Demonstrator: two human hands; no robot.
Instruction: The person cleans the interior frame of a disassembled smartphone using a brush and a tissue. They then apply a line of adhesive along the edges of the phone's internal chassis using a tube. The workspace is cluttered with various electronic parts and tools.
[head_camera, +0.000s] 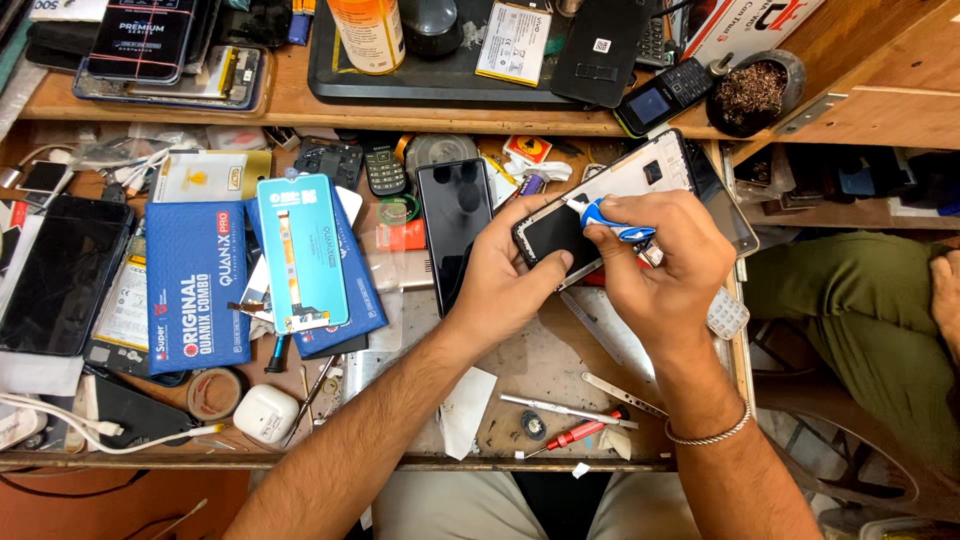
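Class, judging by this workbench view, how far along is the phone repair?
Done: the phone lies open, its pale inside showing. In hand: the left hand steadies it while the right hand works a blue-handled tool along its edge. Left: the teal-backed replacement screen lies unfitted on the bench.

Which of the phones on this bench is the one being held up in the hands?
The phone with the white upper part, gripped by the left hand while the right hand works a blue tool on it. The dark phone beside it lies flat, untouched.
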